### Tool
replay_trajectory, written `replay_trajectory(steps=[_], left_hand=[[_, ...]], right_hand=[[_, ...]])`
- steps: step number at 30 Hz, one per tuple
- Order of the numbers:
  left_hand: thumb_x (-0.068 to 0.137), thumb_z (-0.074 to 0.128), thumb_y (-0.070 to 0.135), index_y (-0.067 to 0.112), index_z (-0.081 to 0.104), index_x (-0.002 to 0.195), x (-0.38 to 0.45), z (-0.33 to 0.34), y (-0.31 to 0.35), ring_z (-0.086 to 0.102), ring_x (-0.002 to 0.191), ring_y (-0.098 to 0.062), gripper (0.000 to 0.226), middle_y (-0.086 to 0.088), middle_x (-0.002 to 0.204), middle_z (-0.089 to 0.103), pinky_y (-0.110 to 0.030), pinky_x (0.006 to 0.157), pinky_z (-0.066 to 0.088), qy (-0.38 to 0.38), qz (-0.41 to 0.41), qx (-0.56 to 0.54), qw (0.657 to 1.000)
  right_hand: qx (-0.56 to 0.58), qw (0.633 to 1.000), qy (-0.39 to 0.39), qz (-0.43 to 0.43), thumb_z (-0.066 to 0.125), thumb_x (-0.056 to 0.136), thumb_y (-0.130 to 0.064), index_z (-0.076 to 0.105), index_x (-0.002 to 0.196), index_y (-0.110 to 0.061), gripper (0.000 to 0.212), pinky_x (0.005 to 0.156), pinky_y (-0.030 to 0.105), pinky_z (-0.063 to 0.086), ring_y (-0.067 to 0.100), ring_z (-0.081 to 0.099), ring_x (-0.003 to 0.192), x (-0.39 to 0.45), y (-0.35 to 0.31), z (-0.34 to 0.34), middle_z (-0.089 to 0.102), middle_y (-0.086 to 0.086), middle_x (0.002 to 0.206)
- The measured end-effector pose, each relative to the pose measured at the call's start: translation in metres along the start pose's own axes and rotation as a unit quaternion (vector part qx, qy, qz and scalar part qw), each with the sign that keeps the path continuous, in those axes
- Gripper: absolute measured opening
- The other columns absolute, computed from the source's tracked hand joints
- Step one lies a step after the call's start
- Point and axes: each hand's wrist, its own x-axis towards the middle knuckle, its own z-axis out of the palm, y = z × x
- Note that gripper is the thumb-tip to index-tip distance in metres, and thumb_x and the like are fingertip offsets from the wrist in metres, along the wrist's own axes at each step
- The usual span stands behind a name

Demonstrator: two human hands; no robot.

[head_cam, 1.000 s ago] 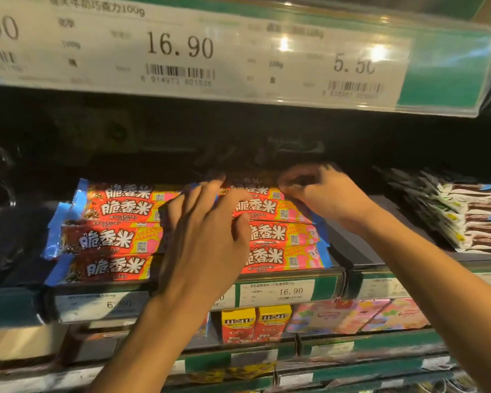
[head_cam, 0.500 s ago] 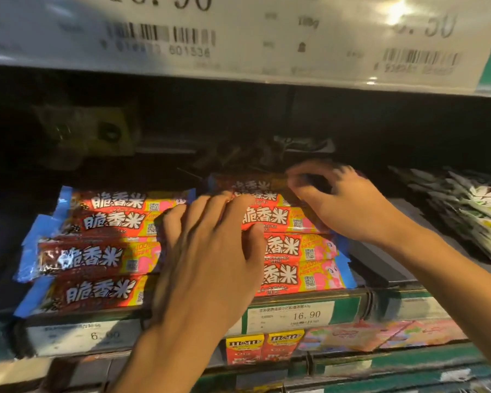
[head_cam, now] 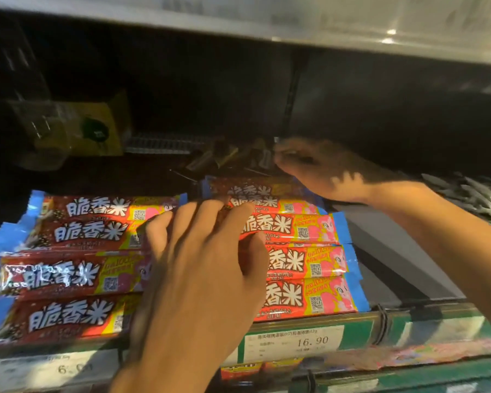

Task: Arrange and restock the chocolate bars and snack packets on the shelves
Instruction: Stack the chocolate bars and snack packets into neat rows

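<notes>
Head view: hands (head_cam: 199, 268) on 脆香米 bars (head_cam: 304, 262) (tag (head_cam: 295, 343) reads 16.90).

Red chocolate bars (head_cam: 292, 259) — flat; two rows

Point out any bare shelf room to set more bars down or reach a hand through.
Free: dark shelf floor behind the left bar stack, before the yellow pack; grey strip right of the right bar stack, before the white packets. Crowded: front centre, under the left hand; loose wrappers by the right hand.
</notes>
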Motion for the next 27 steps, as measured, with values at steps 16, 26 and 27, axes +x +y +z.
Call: replay_trajectory(steps=[16, 26, 27], left_hand=[[0.09, 0.039, 0.051, 0.038, 0.06, 0.118, 0.002, 0.004, -0.003, 0.052, 0.111, -0.021, 0.037, 0.011, 0.112, 0.057, -0.048, 0.099, 0.031, 0.004, -0.001, 0.007, 1.0], [0.09, 0.034, 0.054, 0.04, 0.058, 0.121, 0.002, 0.001, -0.002, 0.05, 0.111, -0.02, 0.041, 0.012, 0.113, 0.055, -0.047, 0.098, 0.029, -0.016, -0.004, 0.018, 1.0], [0.09, 0.034, 0.054, 0.038, 0.058, 0.121, 0.002, 0.001, -0.002, 0.05, 0.109, -0.021, 0.042, 0.011, 0.112, 0.056, -0.047, 0.098, 0.028, -0.015, 0.002, 0.027, 1.0]], right_hand=[[-0.02, 0.998, -0.049, 0.017, 0.068, 0.092, -0.029, 0.063, 0.085, -0.027, 0.009, 0.083, 0.033, 0.053, 0.019, 0.062, 0.101, 0.066, 0.027, 0.019, 0.064, 0.002, 0.107], [0.183, 0.953, 0.011, 0.24, 0.078, 0.079, -0.016, 0.062, 0.108, -0.01, 0.034, 0.088, 0.036, 0.053, 0.023, 0.06, 0.097, 0.057, 0.043, 0.005, 0.062, 0.007, 0.104], [0.189, 0.949, 0.03, 0.251, 0.072, 0.085, -0.011, 0.062, 0.098, -0.009, 0.017, 0.079, 0.031, 0.052, 0.021, 0.06, 0.089, 0.055, 0.043, 0.004, 0.062, 0.006, 0.095]])
